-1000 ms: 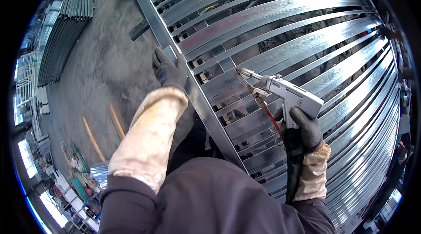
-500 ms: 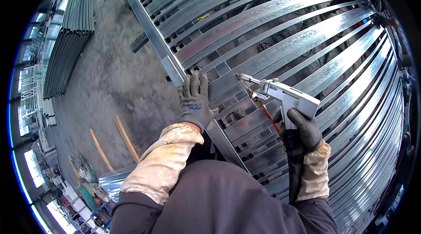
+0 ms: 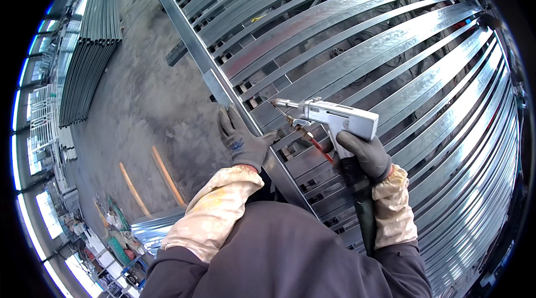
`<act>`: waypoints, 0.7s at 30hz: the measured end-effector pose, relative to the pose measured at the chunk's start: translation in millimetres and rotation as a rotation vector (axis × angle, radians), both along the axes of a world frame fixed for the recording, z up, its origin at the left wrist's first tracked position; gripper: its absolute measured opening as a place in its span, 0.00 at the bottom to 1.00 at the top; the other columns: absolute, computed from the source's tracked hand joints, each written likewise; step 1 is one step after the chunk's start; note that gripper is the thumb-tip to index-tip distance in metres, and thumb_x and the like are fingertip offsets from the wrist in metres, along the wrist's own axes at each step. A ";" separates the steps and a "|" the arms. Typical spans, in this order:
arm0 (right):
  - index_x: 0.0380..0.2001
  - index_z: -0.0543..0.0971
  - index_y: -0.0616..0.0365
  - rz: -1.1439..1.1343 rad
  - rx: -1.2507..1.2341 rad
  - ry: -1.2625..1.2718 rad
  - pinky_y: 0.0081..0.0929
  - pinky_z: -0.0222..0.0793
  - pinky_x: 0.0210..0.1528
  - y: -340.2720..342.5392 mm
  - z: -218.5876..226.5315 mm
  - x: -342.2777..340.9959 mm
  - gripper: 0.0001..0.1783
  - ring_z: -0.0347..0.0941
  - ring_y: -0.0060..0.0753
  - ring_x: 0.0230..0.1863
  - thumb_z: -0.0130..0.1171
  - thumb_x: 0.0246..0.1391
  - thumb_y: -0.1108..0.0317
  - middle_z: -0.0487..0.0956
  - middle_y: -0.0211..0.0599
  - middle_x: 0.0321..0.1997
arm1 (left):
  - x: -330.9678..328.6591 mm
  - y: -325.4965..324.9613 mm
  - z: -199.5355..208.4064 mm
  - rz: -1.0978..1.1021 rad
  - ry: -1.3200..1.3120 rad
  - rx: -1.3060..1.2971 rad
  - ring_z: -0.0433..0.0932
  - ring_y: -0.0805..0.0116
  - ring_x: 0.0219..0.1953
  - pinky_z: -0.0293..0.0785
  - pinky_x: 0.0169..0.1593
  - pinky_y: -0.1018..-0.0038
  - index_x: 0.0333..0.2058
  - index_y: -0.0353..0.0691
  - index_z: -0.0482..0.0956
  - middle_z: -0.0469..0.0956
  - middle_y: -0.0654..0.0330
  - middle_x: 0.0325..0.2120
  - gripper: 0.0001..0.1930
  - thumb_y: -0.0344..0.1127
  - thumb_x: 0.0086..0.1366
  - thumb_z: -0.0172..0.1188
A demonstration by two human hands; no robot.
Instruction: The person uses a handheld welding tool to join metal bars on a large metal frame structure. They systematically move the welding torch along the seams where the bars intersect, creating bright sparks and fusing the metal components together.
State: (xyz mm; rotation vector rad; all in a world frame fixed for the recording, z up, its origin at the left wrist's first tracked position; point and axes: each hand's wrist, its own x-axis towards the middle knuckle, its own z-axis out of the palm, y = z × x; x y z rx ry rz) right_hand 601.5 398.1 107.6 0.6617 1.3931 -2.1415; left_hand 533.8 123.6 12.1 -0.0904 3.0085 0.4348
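Note:
My left hand [image 3: 243, 140], in a dark grey glove with a cream sleeve cover, rests flat on the long edge rail [image 3: 223, 88] of a frame of galvanised steel bars [image 3: 357, 46]. My right hand [image 3: 365, 155], gloved the same way, is closed on the grip of a grey pistol-shaped welding gun [image 3: 335, 119]. The gun's nozzle points left, toward the spot where a crossbar meets the rail just right of my left hand. A red wire and a dark hose [image 3: 365, 214] run from the gun down along my right forearm.
A stack of long steel profiles [image 3: 92, 46] lies on the concrete floor [image 3: 139, 102] at the left. Two orange wooden sticks [image 3: 151, 178] lie on the floor near my left elbow. Loose tools and clutter sit at the lower left. The barred frame fills the right side.
My left hand has slid down the rail toward me and now lies flat beside the gun's nozzle. The gun has stayed nearly in place, its nozzle close to the rail.

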 end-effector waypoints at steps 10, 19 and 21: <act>0.56 0.73 0.64 0.064 -0.110 0.018 0.21 0.75 0.23 -18.9 -25.1 -8.5 0.24 0.77 0.23 0.22 0.60 0.66 0.57 0.83 0.38 0.35 | 0.0 4.5 6.7 0.008 -0.075 0.081 0.42 0.43 0.77 0.47 0.77 0.64 0.73 0.28 0.45 0.41 0.37 0.74 0.69 0.51 0.42 0.82; 0.54 0.75 0.64 0.075 -0.121 0.032 0.21 0.74 0.21 -27.3 -38.7 -20.6 0.24 0.78 0.25 0.21 0.62 0.65 0.56 0.83 0.39 0.32 | 1.2 -3.1 -7.0 -0.025 -0.040 0.157 0.41 0.42 0.77 0.47 0.77 0.64 0.72 0.25 0.45 0.40 0.35 0.74 0.70 0.54 0.41 0.82; 0.54 0.75 0.64 0.087 -0.119 0.029 0.21 0.74 0.21 -29.5 -41.4 -21.8 0.24 0.77 0.24 0.21 0.62 0.65 0.56 0.83 0.39 0.32 | 0.5 -3.0 -7.4 -0.020 -0.054 0.149 0.41 0.42 0.77 0.48 0.77 0.64 0.72 0.25 0.45 0.40 0.35 0.74 0.69 0.52 0.41 0.82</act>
